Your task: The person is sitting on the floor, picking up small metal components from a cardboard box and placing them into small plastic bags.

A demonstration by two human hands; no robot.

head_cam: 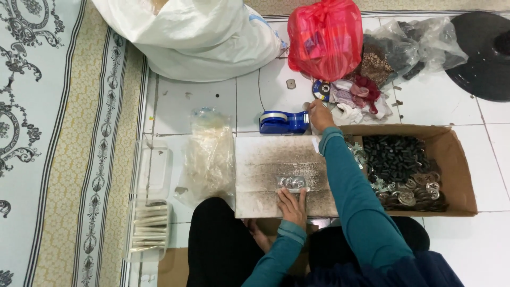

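Left hand [291, 204] flat, fingers together, pressing a small clear plastic packet of silvery metal pieces [292, 183] onto the grey, smudged rectangular board [265, 170] across the lap. Right hand [320, 116] stretched forward, fingers closed at the tape end of the blue tape dispenser [283, 122] on the white tiled floor. Beside the board, an open brown cardboard box [457, 159] with black and metal parts.

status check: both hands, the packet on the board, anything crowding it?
Left hand flat on small clear packet on the board. Right hand out at blue tape dispenser, grip unclear. Open parts box beside the board; nothing over the packet.
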